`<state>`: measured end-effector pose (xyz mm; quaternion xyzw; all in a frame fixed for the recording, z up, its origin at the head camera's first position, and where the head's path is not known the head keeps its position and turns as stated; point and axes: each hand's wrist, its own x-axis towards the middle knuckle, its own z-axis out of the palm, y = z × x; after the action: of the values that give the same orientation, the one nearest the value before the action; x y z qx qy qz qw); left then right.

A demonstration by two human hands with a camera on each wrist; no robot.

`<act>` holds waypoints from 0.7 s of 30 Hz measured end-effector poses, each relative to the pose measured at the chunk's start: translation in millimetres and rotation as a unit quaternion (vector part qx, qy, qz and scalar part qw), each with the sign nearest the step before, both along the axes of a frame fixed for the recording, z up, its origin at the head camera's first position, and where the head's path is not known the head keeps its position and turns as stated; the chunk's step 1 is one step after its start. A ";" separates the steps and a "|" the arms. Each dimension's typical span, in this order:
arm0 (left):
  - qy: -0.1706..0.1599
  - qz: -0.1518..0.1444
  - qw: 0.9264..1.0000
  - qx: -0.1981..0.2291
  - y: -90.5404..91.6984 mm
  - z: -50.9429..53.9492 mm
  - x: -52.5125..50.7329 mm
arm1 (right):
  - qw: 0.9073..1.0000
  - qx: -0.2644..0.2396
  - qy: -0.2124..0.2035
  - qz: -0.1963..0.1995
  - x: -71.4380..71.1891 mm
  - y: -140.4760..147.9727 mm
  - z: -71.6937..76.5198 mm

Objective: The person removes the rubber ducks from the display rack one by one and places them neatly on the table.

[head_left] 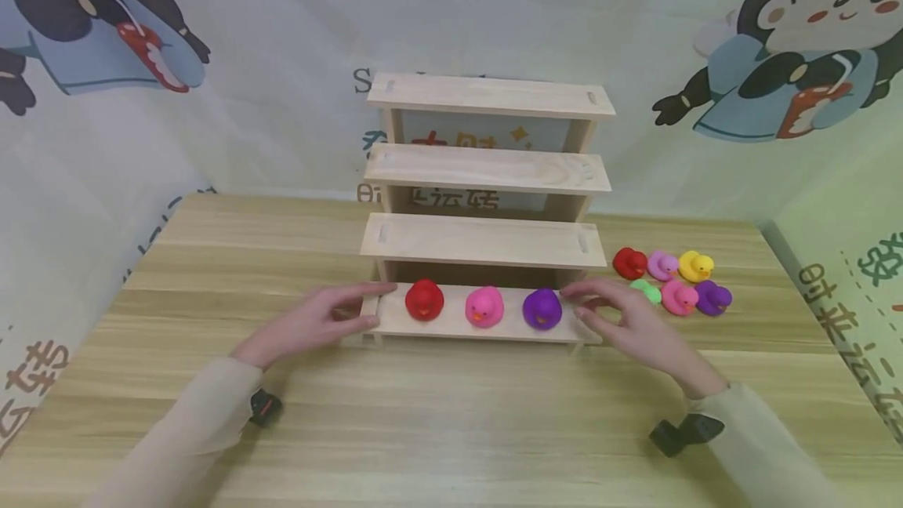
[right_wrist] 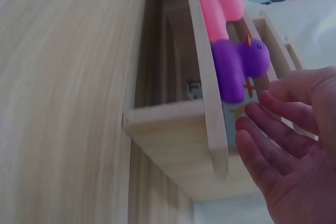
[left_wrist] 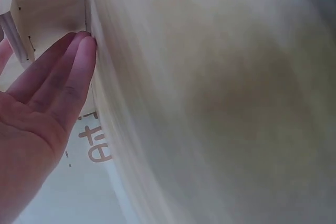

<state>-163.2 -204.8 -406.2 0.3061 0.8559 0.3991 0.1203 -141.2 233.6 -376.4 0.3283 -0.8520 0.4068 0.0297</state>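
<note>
On the lowest step of a wooden tiered shelf (head_left: pixel 451 326) stand a red duck (head_left: pixel 425 300), a pink duck (head_left: pixel 484 306) and a purple duck (head_left: pixel 542 309) in a row, spaced apart. My left hand (head_left: pixel 310 324) is at the left end of that step; in the left wrist view its extended fingers (left_wrist: pixel 71 77) lie beside the wooden side. At the step's right end, just right of the purple duck (right_wrist: pixel 241 69), is my right hand (head_left: pixel 638 328), its fingers (right_wrist: pixel 281 129) loosely bent and holding nothing.
Several more ducks sit in two rows right of the shelf, among them a yellow duck (head_left: pixel 696 266) and a dark purple duck (head_left: pixel 713 299). Three higher steps, the top one (head_left: pixel 490 95) included, rise behind the lowest. A printed cloth (head_left: pixel 282 100) hangs behind the wooden table (head_left: pixel 437 429).
</note>
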 end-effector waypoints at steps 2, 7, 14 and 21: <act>0.003 -0.007 1.000 0.003 0.2 -0.5 -0.4 | 1.000 -0.006 0.005 0.010 -0.6 -5.1 0.9; -0.003 -0.011 1.000 0.003 0.8 -0.7 -0.2 | 0.999 -0.018 0.008 0.029 -1.1 -16.3 -0.3; 0.003 -0.010 1.000 -0.011 1.3 -0.8 1.7 | 1.000 0.000 0.004 0.023 -0.1 -26.9 -4.0; -0.002 -0.010 1.000 -0.013 1.5 -1.0 2.5 | 1.000 -0.009 0.019 0.017 -0.5 -30.1 -8.9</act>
<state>-160.6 -203.3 -407.2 0.3127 0.8575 0.3875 0.1297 -141.7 203.5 -385.3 0.3504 -0.8417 0.4087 0.0422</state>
